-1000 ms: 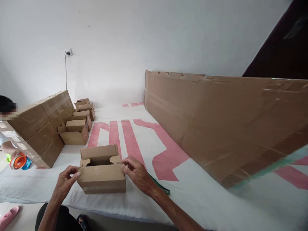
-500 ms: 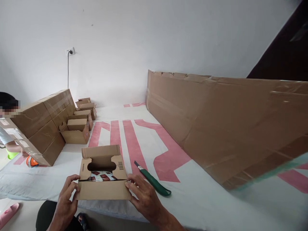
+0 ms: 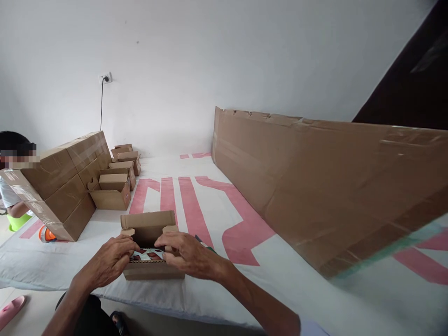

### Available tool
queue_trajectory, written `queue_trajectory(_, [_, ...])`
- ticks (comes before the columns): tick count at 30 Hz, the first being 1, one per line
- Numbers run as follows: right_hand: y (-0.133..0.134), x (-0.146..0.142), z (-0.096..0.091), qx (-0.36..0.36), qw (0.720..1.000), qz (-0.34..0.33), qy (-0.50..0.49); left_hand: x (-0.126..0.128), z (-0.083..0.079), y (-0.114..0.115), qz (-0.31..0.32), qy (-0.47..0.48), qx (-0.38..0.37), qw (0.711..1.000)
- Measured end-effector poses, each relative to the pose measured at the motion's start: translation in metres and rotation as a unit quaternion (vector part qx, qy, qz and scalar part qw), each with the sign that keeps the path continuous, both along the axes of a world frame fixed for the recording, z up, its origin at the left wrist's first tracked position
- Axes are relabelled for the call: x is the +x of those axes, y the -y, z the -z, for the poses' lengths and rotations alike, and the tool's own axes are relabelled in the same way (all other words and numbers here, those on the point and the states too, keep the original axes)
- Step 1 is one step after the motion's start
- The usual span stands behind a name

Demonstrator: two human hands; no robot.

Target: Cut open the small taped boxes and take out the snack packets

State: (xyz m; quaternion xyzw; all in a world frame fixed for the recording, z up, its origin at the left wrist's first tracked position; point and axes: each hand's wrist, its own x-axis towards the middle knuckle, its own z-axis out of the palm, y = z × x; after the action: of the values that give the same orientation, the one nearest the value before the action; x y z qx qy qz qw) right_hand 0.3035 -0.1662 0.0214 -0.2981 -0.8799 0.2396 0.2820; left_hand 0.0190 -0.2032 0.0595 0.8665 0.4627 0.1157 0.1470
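A small open cardboard box stands near the front edge of the white covered surface, its back lid upright. My left hand bends its fingers over the left side flap of the box. At the right side flap, my right hand has thumb and fingers closed on the cardboard. Between the hands, red-and-white patterned contents show inside the box. A green-handled utility knife lies just beyond my right hand, mostly hidden by it.
Taped cartons are stacked at left, with several small open boxes in a row beside them. A long cardboard panel stands at right. An orange tape roll and another person are at far left.
Both hands have moved from the front flap's corners inward to the side flaps. The front flap, earlier folded out toward me, now hangs down. My right hand now covers most of the knife.
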Motion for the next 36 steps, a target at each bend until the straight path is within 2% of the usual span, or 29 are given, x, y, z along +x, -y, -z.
queue_trajectory(3, [-0.015,-0.010,-0.017,-0.053,0.988,-0.005,0.145,0.012,-0.006,-0.010,-0.005,-0.105,-0.049,0.993])
queue_trajectory(5, [-0.018,-0.010,-0.023,-0.051,0.970,-0.005,0.239,0.014,-0.006,-0.011,0.009,-0.137,-0.042,0.990])
queue_trajectory(8, [-0.011,-0.001,-0.026,-0.007,0.955,0.029,0.294,0.011,-0.006,-0.005,0.016,-0.166,0.021,0.986])
queue_trajectory(12, [0.006,0.015,-0.015,0.068,0.948,0.095,0.295,-0.004,-0.001,0.008,-0.027,-0.172,0.123,0.977])
queue_trajectory(14, [0.011,0.022,-0.003,0.112,0.945,0.111,0.286,-0.014,0.009,0.013,-0.053,-0.145,0.146,0.977])
queue_trajectory(17, [0.013,0.027,0.017,0.166,0.941,0.135,0.264,-0.025,0.031,0.020,-0.090,-0.089,0.142,0.982])
queue_trajectory(20, [0.012,0.023,0.024,0.179,0.935,0.153,0.264,-0.028,0.057,0.025,-0.128,0.002,0.120,0.984])
queue_trajectory(23, [0.011,0.007,0.014,0.148,0.924,0.161,0.314,-0.028,0.075,0.029,-0.161,0.097,0.096,0.977])
queue_trajectory(25, [0.009,-0.010,0.001,0.100,0.920,0.143,0.352,-0.027,0.078,0.031,-0.176,0.133,0.083,0.972])
queue_trajectory(29, [-0.004,-0.044,-0.022,-0.017,0.915,0.094,0.391,-0.025,0.070,0.029,-0.176,0.144,0.057,0.972])
queue_trajectory(33, [-0.025,-0.063,-0.029,-0.113,0.908,0.011,0.403,-0.021,0.064,0.027,-0.172,0.123,0.053,0.976])
queue_trajectory(36, [-0.034,-0.070,-0.030,-0.122,0.900,-0.010,0.419,-0.020,0.066,0.028,-0.183,0.108,0.062,0.975])
